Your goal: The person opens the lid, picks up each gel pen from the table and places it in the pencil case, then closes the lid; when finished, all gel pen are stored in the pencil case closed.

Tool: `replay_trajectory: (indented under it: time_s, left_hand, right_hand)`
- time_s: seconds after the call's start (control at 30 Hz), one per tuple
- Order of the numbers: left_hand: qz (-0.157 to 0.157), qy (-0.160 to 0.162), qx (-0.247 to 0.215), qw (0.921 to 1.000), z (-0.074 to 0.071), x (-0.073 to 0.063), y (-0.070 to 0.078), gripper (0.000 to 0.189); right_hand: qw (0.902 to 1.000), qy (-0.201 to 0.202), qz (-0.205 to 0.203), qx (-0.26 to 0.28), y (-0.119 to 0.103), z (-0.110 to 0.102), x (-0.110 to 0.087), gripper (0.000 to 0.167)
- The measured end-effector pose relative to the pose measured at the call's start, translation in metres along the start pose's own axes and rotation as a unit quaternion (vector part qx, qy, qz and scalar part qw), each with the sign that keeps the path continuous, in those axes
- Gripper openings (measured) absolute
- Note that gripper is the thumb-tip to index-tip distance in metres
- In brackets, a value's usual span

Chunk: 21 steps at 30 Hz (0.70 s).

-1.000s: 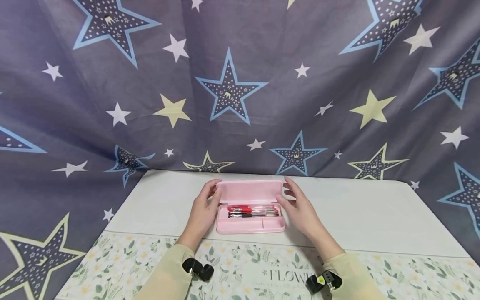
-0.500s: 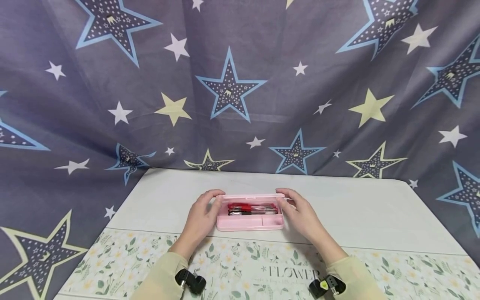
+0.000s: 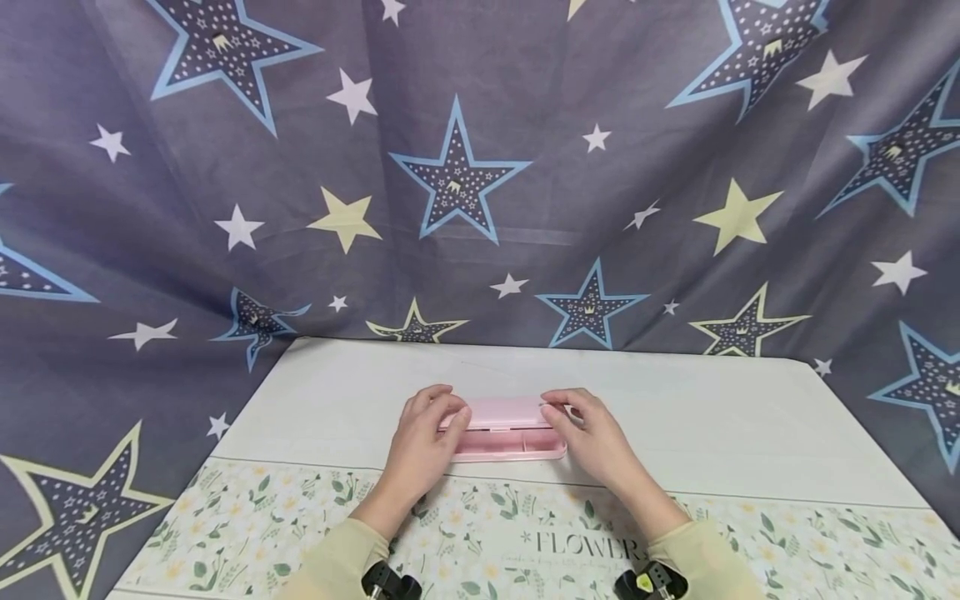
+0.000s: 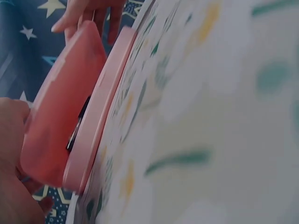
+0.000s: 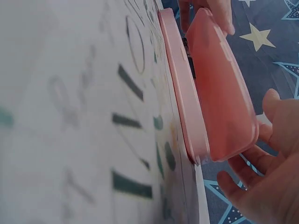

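Note:
A pink pencil case (image 3: 487, 456) lies on the table with its hinged lid (image 3: 504, 412) tilted partway down over the back compartment. My left hand (image 3: 422, 437) holds the lid's left end, thumb at the front edge and fingers behind. At the other end my right hand (image 3: 596, 437) grips the lid's right corner between thumb and fingers. The narrow front compartment, split by a small divider, still shows in the head view. The lid hides the pens there, but a dark pen (image 4: 74, 133) shows through the gap in the left wrist view.
A white table (image 3: 712, 433) carries a flower-print mat (image 3: 300, 517) with lettering along its front. Behind hangs a dark curtain (image 3: 570, 208) patterned with stars. Black wrist cameras sit on both sleeves.
The lid has swung from nearly upright forward and down, covering the red and black pens in the head view. Both hands have come down with it and moved toward each other.

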<state>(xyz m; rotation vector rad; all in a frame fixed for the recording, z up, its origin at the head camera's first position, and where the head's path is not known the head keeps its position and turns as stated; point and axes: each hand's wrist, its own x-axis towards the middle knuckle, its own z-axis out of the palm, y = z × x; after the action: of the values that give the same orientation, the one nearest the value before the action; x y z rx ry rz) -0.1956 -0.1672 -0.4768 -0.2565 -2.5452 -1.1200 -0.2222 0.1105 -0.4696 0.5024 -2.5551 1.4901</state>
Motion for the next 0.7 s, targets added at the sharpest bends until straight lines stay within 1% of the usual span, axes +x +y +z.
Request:
replay_trajectory:
  time_s: [0.1, 0.17, 0.3, 0.43, 0.63, 0.7]
  left_hand:
    - [-0.005, -0.004, 0.004, 1.0000, 0.004, -0.002, 0.002, 0.013]
    - [-0.010, -0.014, 0.007, 0.9998, 0.007, -0.003, 0.002, 0.013]
    - [-0.011, -0.035, 0.022, 0.9991, 0.012, -0.004, -0.001, 0.030]
    - [-0.008, -0.044, 0.036, 0.9983, 0.015, -0.006, -0.004, 0.044]
    - [-0.009, -0.063, 0.047, 0.9969, 0.017, -0.008, -0.007, 0.054]
    - [-0.011, -0.067, 0.048, 0.9965, 0.018, -0.010, -0.008, 0.056]
  right_hand:
    - [0.9999, -0.001, 0.010, -0.014, -0.002, 0.005, 0.000, 0.028]
    - [0.9993, -0.009, 0.024, -0.028, -0.005, 0.008, 0.001, 0.030]
    - [0.9970, -0.033, 0.031, -0.063, -0.008, 0.017, 0.001, 0.041]
    - [0.9948, -0.061, 0.029, -0.077, -0.009, 0.022, 0.002, 0.052]
    - [0.9934, -0.079, 0.022, -0.080, -0.009, 0.025, -0.001, 0.062]
    - [0.9928, -0.084, 0.029, -0.080, -0.009, 0.026, -0.001, 0.065]
